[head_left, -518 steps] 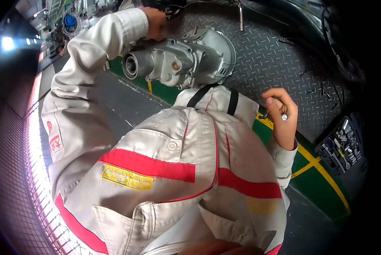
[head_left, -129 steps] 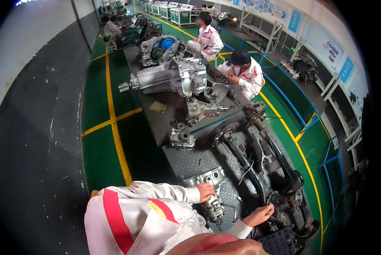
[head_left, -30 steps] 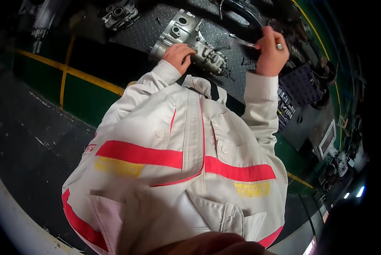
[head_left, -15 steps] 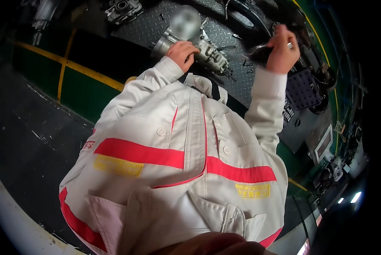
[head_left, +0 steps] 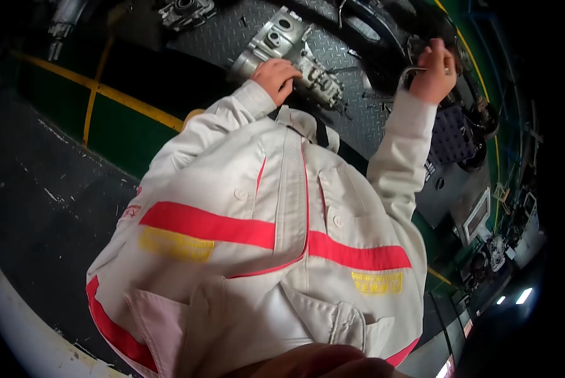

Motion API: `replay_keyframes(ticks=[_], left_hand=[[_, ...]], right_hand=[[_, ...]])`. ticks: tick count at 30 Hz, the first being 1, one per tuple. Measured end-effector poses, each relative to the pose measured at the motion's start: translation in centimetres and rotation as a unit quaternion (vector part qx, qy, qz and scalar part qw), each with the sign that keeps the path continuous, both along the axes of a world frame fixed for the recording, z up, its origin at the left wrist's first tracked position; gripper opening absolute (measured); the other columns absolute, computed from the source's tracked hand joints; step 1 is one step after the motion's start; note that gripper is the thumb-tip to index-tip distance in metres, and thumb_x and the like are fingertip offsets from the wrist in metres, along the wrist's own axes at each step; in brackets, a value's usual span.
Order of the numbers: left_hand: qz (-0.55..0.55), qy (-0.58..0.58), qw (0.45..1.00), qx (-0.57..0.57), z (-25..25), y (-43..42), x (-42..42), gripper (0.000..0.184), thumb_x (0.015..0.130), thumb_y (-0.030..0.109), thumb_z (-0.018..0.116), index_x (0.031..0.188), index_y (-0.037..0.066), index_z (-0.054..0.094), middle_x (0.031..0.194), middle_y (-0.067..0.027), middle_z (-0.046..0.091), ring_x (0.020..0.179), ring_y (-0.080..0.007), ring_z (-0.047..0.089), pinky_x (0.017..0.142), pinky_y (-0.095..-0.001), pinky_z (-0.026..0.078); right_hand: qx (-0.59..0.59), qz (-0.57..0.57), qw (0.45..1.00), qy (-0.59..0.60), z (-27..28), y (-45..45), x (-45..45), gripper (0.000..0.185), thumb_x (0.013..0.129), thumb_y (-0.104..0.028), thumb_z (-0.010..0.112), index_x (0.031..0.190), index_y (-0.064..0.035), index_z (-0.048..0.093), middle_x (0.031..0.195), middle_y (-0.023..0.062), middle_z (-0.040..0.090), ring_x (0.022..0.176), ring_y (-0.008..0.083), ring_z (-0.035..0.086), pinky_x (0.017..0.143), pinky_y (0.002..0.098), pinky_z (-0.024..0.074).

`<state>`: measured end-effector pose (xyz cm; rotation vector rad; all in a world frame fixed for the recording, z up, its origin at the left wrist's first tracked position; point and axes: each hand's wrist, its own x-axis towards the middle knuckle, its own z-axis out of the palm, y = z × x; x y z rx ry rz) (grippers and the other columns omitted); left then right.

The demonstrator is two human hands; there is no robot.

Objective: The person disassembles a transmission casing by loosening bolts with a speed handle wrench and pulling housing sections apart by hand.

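My left hand [head_left: 277, 80] lies with curled fingers over the near side of a silver metal housing [head_left: 279, 36], gripping it. The housing has a flat face with round holes. A smaller ported metal section [head_left: 321, 82] extends from it to the right of my fingers. Over to the right, my right hand [head_left: 436, 74] is raised with its fingers closed. A thin, curved, bright metal piece [head_left: 409, 73] sticks out from it to the left; its exact kind is unclear.
The metal parts rest on a diamond-plate surface [head_left: 238, 33]. Another casting [head_left: 186, 12] sits at the upper left. Black curved parts [head_left: 373, 25] lie at the far right. A dark perforated tray [head_left: 451, 135] is below my right hand. Yellow lines [head_left: 137, 107] mark the green floor.
A blurred round silver shape stood at the housing; now its flat, holed face shows sharply. My right hand has moved slightly right with the thin metal piece. My left hand barely shifted right.
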<state>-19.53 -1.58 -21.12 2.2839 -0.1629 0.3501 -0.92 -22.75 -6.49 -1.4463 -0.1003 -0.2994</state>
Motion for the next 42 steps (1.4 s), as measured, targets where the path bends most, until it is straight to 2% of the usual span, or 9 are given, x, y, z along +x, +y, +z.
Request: replay_keyframes(ticks=[4, 8, 12, 15, 19, 22, 27, 30, 42], left_hand=[[0.003, -0.016, 1.0, 0.014, -0.1, -0.1, -0.3, 0.023, 0.076, 0.004, 0.054, 0.096, 0.01, 0.064, 0.101, -0.009, 0.063, 0.104, -0.0301, 0.054, 0.09, -0.0393, 0.043], [-0.008, 0.011, 1.0, 0.009, 0.3, -0.1, -0.2, 0.023, 0.076, 0.005, 0.055, 0.096, 0.011, 0.064, 0.099, -0.009, 0.063, 0.105, -0.0291, 0.054, 0.092, -0.0387, 0.042], [0.0, -0.006, 1.0, 0.018, -0.7, 0.0, -0.3, 0.022, 0.076, 0.004, 0.054, 0.095, 0.01, 0.064, 0.098, -0.0093, 0.063, 0.104, -0.0295, 0.054, 0.089, -0.0391, 0.043], [-0.005, 0.002, 1.0, 0.011, -0.4, 0.2, 0.0, 0.022, 0.077, 0.004, 0.054, 0.095, 0.009, 0.064, 0.1, -0.0094, 0.062, 0.105, -0.0299, 0.054, 0.089, -0.0394, 0.043], [0.0, -0.008, 1.0, 0.014, -0.4, 0.0, -0.3, 0.022, 0.077, 0.004, 0.055, 0.096, 0.009, 0.065, 0.1, -0.0091, 0.063, 0.105, -0.0296, 0.054, 0.09, -0.0389, 0.043], [-0.004, -0.003, 1.0, 0.009, -0.2, 0.1, -0.3, 0.022, 0.076, 0.003, 0.055, 0.096, 0.009, 0.065, 0.099, -0.01, 0.063, 0.105, -0.0303, 0.054, 0.09, -0.0391, 0.043], [-0.02, -0.006, 1.0, 0.013, -0.2, 0.1, 0.2, 0.024, 0.075, 0.003, 0.055, 0.097, 0.009, 0.063, 0.099, -0.011, 0.063, 0.105, -0.0314, 0.054, 0.09, -0.0401, 0.043], [-0.019, 0.006, 1.0, 0.02, -0.3, 0.0, -0.1, 0.024, 0.074, 0.003, 0.056, 0.096, 0.009, 0.064, 0.1, -0.0102, 0.062, 0.105, -0.0305, 0.054, 0.09, -0.0397, 0.043], [-0.012, -0.019, 1.0, 0.007, -1.0, 0.1, 0.3, 0.021, 0.076, 0.008, 0.055, 0.094, 0.012, 0.065, 0.098, -0.0061, 0.062, 0.102, -0.0269, 0.053, 0.087, -0.0385, 0.042]], right_hand=[[-0.121, 0.108, 0.985, 0.05, 0.6, 1.1, -5.1, 0.017, 0.087, -0.015, 0.061, 0.079, -0.0004, 0.057, 0.057, 0.0032, 0.051, 0.045, 0.0076, 0.042, 0.044, 0.0217, 0.033], [0.058, 0.033, 0.997, -0.032, -0.2, 0.0, 1.0, 0.017, 0.088, -0.015, 0.058, 0.081, -0.0001, 0.057, 0.053, 0.0009, 0.045, 0.047, 0.0077, 0.039, 0.057, 0.0216, 0.0411], [-0.087, 0.122, 0.988, 0.028, 0.8, 1.0, -4.8, 0.017, 0.085, -0.015, 0.063, 0.08, 0.0004, 0.06, 0.063, 0.005, 0.057, 0.05, 0.0102, 0.05, 0.054, 0.0241, 0.0433], [-0.024, -0.006, 1.0, 0.005, -0.5, -0.4, -0.1, 0.019, 0.084, -0.017, 0.065, 0.078, 0.0, 0.06, 0.06, 0.0035, 0.055, 0.053, 0.0101, 0.051, 0.057, 0.0242, 0.0435], [-0.019, 0.134, 0.989, 0.053, 0.7, 0.5, -4.6, 0.018, 0.085, -0.015, 0.063, 0.079, 0.001, 0.059, 0.056, 0.003, 0.051, 0.055, 0.0113, 0.052, 0.058, 0.0232, 0.0429], [0.017, -0.021, 0.999, 0.028, 0.2, -0.2, -1.0, 0.02, 0.084, -0.016, 0.065, 0.082, 0.0036, 0.061, 0.059, 0.006, 0.058, 0.056, 0.0124, 0.055, 0.057, 0.0222, 0.0427], [-0.075, 0.066, 0.994, 0.03, 1.1, 0.1, -3.6, 0.023, 0.087, -0.018, 0.061, 0.074, 0.0014, 0.058, 0.056, 0.007, 0.057, 0.052, 0.0121, 0.055, 0.054, 0.0236, 0.0424], [0.074, 0.071, 0.995, 0.015, -0.2, -0.6, -0.7, 0.022, 0.086, -0.019, 0.062, 0.078, 0.0007, 0.057, 0.056, 0.0065, 0.056, 0.05, 0.0099, 0.051, 0.053, 0.0224, 0.0411], [-0.002, 0.1, 0.995, 0.009, -1.2, -0.2, -2.4, 0.013, 0.085, -0.011, 0.062, 0.081, 0.0004, 0.059, 0.057, 0.0053, 0.053, 0.049, 0.0113, 0.047, 0.051, 0.0257, 0.0413]])
